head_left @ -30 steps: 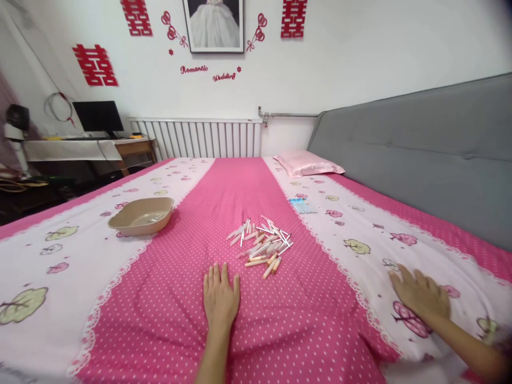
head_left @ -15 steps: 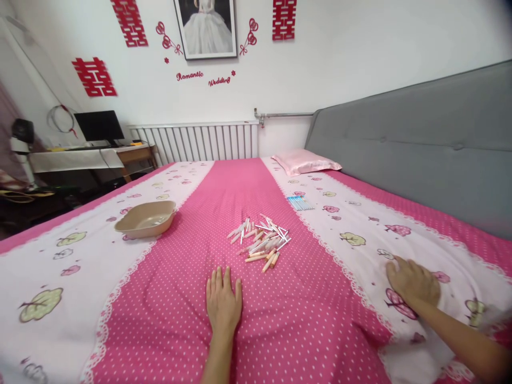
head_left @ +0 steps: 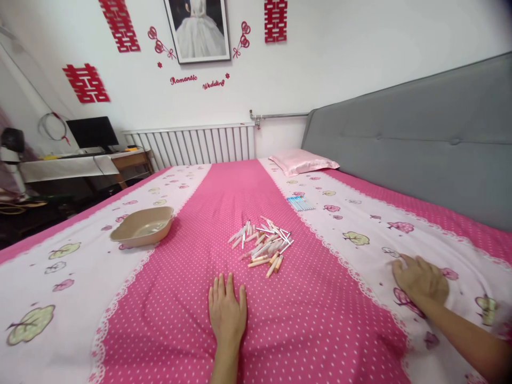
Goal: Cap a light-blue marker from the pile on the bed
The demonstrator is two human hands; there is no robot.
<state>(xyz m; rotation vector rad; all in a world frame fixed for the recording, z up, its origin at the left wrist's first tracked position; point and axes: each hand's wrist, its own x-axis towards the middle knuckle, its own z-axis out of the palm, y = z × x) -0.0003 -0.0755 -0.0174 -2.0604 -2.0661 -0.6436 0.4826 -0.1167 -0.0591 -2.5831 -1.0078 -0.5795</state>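
Observation:
My left hand [head_left: 228, 310] lies palm down on the pink dotted bedspread [head_left: 168, 320], fingers stretched out and holding nothing. Just beyond its fingertips is a loose pile of slim pen-like sticks [head_left: 267, 246], white, pale pink and tan, lying crosswise over each other. On the white printed strip at the right, my right hand [head_left: 422, 280] rests flat with its fingers somewhat spread and nothing in it. Farther back, several light-blue slim sticks [head_left: 301, 203] lie side by side in a row. A tan plastic basin [head_left: 140, 234] stands left of the pile, with something small and unclear inside.
A pink pillow [head_left: 304, 161] lies at the far right, beside the grey padded headboard [head_left: 412, 133]. Behind the bed are a white radiator [head_left: 192, 145] and a pipe. At the left stands a desk [head_left: 132, 160] with a monitor [head_left: 92, 132].
The view has tilted and shifted slightly, so everything sits a little differently in the picture. Both hands stay resting on the bed, and the sticks and basin have not moved.

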